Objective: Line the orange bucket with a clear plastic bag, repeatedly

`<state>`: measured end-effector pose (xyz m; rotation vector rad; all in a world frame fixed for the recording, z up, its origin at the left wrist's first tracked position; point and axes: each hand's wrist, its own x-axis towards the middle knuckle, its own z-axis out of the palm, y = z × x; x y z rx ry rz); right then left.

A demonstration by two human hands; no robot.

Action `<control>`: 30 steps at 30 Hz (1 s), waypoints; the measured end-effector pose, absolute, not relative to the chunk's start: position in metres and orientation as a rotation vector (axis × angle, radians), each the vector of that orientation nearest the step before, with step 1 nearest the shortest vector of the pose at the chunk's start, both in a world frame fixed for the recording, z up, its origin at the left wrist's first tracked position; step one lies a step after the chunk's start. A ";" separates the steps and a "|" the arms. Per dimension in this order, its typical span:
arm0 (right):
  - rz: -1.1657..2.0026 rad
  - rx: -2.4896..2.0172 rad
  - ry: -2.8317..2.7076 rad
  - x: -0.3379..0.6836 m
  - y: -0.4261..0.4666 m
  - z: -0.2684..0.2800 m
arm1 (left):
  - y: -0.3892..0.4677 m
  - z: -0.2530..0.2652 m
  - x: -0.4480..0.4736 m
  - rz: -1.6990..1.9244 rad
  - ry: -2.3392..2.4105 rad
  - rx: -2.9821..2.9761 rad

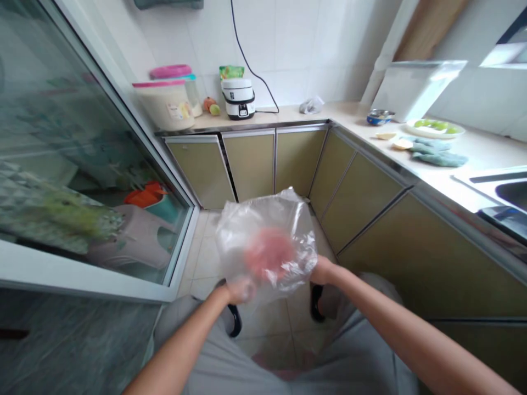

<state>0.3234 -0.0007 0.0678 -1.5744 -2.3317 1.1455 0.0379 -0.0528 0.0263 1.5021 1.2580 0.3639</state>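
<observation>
A clear, crinkled plastic bag (230, 225) is held out over the floor between my two hands. A blurred red, rounded thing (270, 253) shows through the film; I cannot tell whether it lies inside the bag or behind it. My left hand (241, 289) is closed on the bag's lower left edge and is smeared by motion. At the lower right side, my right hand (323, 270) grips the plastic, its fingers partly hidden by the film.
Low cabinets (249, 164) run along the back and right. On the counter are a rice cooker (239, 99), tubs (164, 107), a plate of green fruit (436, 129) and grey-green gloves (438, 152). A glass sliding door (82, 164) stands left. A pinkish stool (132, 236) shows behind the glass.
</observation>
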 end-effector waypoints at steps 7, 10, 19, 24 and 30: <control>1.279 -1.372 -2.247 0.351 -0.010 0.026 | -0.038 -0.008 0.003 0.376 1.178 1.365; 1.222 -1.340 -2.123 0.355 0.000 0.054 | -0.014 0.028 0.003 0.649 1.146 1.274; 0.769 -1.434 -1.855 0.369 0.057 0.114 | 0.036 0.113 -0.008 1.102 0.981 0.932; 0.545 -1.489 -1.770 0.371 0.074 0.151 | 0.059 0.134 -0.009 1.221 0.931 0.928; 0.278 -1.680 -1.745 0.377 0.086 0.169 | 0.077 0.140 -0.006 1.334 0.848 0.868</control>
